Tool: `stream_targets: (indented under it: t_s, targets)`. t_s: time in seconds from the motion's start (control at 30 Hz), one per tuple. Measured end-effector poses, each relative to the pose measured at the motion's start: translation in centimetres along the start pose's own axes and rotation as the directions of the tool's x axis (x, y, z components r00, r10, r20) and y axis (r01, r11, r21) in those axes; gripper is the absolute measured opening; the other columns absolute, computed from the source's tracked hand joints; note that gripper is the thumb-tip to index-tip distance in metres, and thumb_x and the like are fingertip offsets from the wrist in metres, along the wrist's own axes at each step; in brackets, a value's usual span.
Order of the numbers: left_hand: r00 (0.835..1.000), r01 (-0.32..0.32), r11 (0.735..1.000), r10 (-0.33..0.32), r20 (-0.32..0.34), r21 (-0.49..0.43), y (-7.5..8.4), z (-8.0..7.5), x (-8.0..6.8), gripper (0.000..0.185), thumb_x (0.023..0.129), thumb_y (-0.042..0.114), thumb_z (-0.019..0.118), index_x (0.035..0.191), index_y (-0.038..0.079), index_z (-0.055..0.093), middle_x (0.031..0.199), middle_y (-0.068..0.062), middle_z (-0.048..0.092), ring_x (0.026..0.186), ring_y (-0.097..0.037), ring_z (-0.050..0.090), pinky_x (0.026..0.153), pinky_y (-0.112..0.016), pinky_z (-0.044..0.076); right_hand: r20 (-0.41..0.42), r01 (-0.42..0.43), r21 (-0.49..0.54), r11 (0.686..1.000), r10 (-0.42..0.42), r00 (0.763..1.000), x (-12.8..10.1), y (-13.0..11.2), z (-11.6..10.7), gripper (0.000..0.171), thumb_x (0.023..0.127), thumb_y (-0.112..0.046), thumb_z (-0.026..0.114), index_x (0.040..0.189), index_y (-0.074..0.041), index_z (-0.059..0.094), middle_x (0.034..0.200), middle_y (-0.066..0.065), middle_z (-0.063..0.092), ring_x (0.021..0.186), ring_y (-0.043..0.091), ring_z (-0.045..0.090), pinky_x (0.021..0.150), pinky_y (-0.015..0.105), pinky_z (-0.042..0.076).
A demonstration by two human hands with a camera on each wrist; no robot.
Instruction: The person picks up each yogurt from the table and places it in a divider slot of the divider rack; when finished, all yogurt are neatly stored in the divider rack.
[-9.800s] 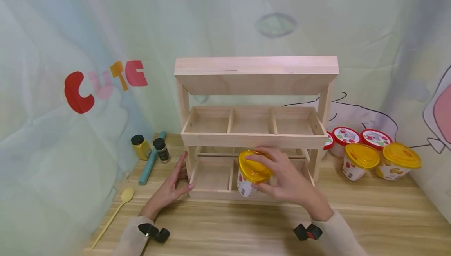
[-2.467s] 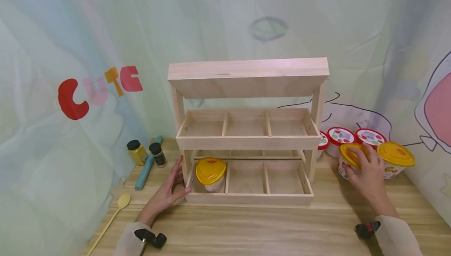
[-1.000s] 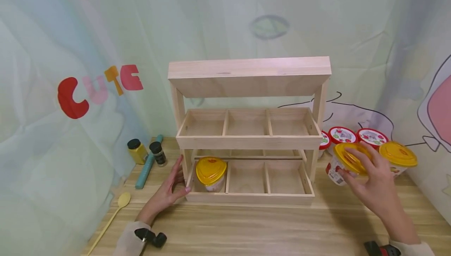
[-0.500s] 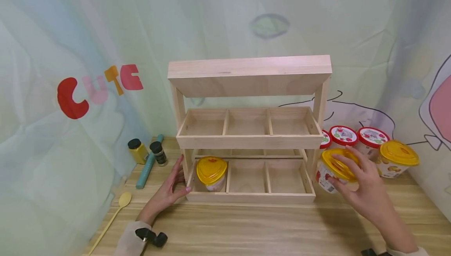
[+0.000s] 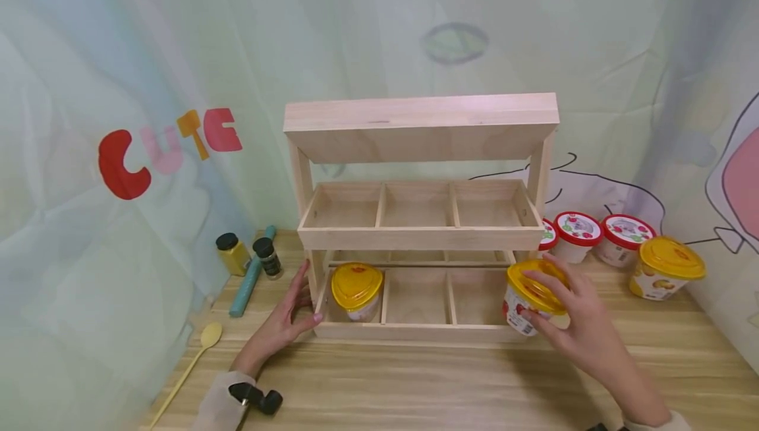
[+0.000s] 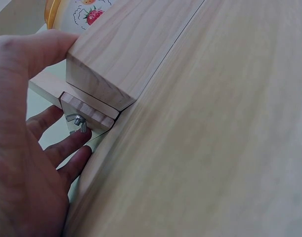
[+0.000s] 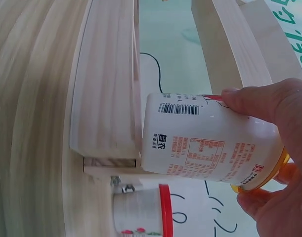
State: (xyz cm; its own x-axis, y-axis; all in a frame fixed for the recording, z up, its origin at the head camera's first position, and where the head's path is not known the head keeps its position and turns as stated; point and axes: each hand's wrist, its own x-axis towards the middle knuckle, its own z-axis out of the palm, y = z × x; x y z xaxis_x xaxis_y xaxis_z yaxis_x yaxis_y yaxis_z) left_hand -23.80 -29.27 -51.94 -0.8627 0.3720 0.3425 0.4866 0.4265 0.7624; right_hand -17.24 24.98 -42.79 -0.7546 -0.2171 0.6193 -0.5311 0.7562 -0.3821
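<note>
Yellow-lidded cup [image 5: 530, 294], pinched by the right hand [image 5: 578, 325], is now hanging at the wooden rack [image 5: 421, 220]'s lower right corner, having left the cups [image 5: 622, 250] at 3 o'clock. Left hand [image 5: 284, 322], fingers spread, is still bracing the rack's left corner on the desk [image 5: 427, 385].

Backdrop [image 5: 89, 88] — "CUTE" lettering [image 5: 168, 147], seemingly.

Two bare hands and forearms of one person. The left hand [image 5: 288, 319] and right hand [image 5: 578, 325] wear no rings or gloves. Each forearm has a pale beige long sleeve [image 5: 221, 406] ending at the wrist. A small black camera mount [image 5: 256, 397] is strapped on the left wrist.
</note>
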Motion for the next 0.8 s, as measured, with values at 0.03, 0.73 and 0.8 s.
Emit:
stream_targets:
  t_s: [0.03, 0.73, 0.8]
  targets:
    - [1.000, 0.003, 1.000, -0.003, -0.002, 0.000, 0.0, 0.0, 0.0, 0.107, 0.099, 0.007, 0.074, 0.175, 0.022, 0.000, 0.166, -0.035, 0.039, 0.134, -0.038, 0.063, 0.113, -0.020, 0.045, -0.001, 0.008, 0.004, 1.000, -0.008, 1.000, 0.1, -0.1, 0.2, 0.075, 0.072, -0.004, 0.097, 0.139, -0.026, 0.071, 0.160, 0.018, 0.053, 0.139, 0.041, 0.050, 0.111, 0.041, 0.051]
    - [0.999, 0.036, 0.999, -0.036, 0.019, -0.022, 0.3, 0.0, -0.1, 0.108, 0.100, 0.010, 0.074, 0.175, 0.027, -0.002, 0.169, -0.031, 0.038, 0.136, -0.037, 0.062, 0.113, -0.019, 0.043, 0.019, 0.114, 0.008, 0.993, -0.114, 0.993, 2.1, -2.3, 3.3, 0.072, 0.073, -0.009, 0.097, 0.138, -0.025, 0.071, 0.157, 0.015, 0.055, 0.135, 0.035, 0.055, 0.094, 0.053, 0.061]
    - [0.999, 0.033, 0.999, -0.032, 0.021, -0.025, 0.4, -0.1, 0.0, 0.108, 0.099, 0.010, 0.074, 0.175, 0.027, -0.002, 0.168, -0.031, 0.038, 0.136, -0.032, 0.063, 0.113, -0.019, 0.043, 0.026, 0.114, 0.014, 0.993, -0.114, 0.993, 2.2, -2.5, 3.6, 0.072, 0.073, -0.009, 0.097, 0.138, -0.025, 0.071, 0.157, 0.015, 0.055, 0.135, 0.035, 0.056, 0.094, 0.054, 0.062]
